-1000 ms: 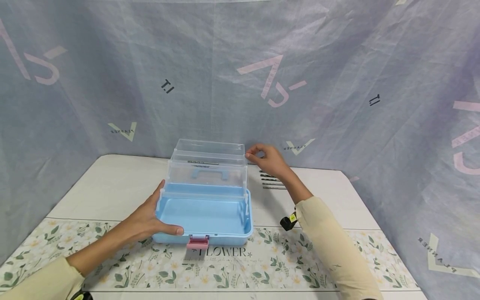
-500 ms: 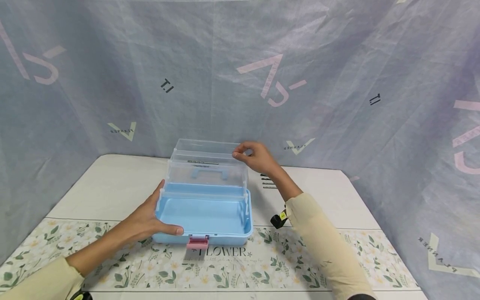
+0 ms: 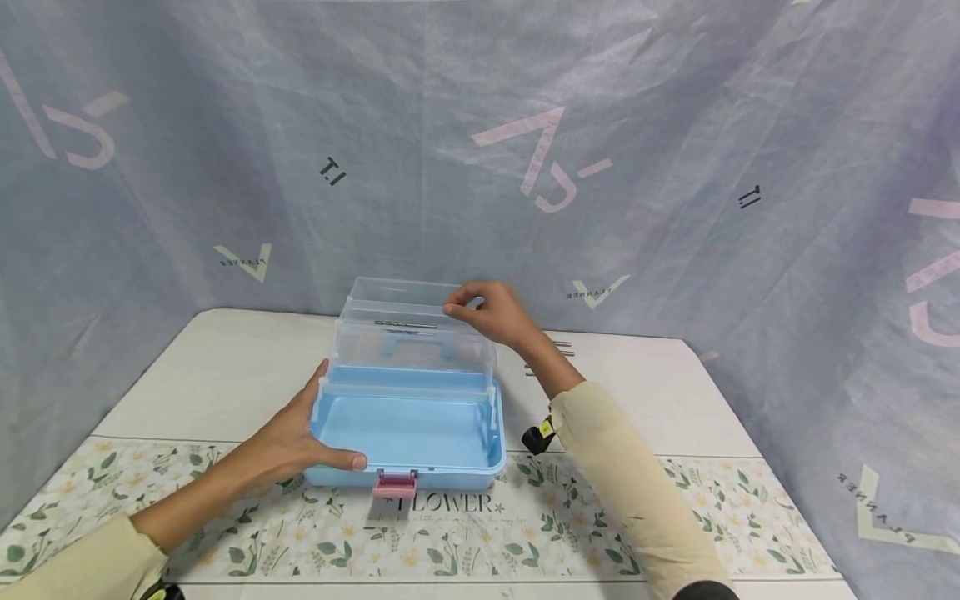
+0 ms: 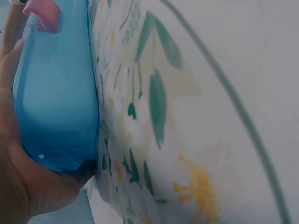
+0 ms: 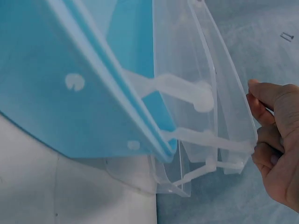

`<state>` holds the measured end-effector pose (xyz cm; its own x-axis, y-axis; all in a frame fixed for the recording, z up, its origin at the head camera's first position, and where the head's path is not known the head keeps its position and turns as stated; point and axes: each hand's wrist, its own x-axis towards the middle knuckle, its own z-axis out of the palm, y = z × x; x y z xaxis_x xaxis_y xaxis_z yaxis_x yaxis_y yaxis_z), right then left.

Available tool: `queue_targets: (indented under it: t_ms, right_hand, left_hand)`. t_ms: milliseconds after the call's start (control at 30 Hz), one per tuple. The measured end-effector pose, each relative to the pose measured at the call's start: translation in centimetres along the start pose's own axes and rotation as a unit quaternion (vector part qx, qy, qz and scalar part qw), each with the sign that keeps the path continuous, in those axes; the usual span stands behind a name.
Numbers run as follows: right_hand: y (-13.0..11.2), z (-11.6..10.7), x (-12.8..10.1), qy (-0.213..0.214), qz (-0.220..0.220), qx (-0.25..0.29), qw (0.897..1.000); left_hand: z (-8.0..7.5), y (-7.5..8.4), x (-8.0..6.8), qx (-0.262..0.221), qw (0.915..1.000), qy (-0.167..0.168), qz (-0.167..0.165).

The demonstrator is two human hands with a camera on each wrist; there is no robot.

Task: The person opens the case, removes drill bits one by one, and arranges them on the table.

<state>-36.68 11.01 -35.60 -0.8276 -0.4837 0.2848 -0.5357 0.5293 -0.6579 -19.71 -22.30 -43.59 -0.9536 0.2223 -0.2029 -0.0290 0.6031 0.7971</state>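
Right hand farther left, toolbox crosswise

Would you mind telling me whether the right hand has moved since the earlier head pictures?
Yes: in the head view, the right hand has moved left relative to the box.

Soft, even light fills the head view, brightest on the white tabletop, while the grey-blue cloth backdrop dims in its folds and takes a purple cast at the far right. A faint, soft-edged shadow lies below the pink latch. Lens distortion spreads the scene toward the edges, and the small print under "FLOWER" smears past reading. Both wrist views are dimmer and cooler. In the left, the near printed leaves are blurred and the left hand is dark. In the right, pale highlights edge the translucent trays under slight haze.
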Motion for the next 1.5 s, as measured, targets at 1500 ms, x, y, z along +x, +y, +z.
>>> queue_targets:
  t_ms: [1500]
  right_hand:
    - [-1.0, 2.1, 1.5, -0.07, 0.002, -0.09, 0.994]
  left_hand:
    - [0.2, 0.0, 0.1, 0.009, 0.9999, 0.007, -0.001]
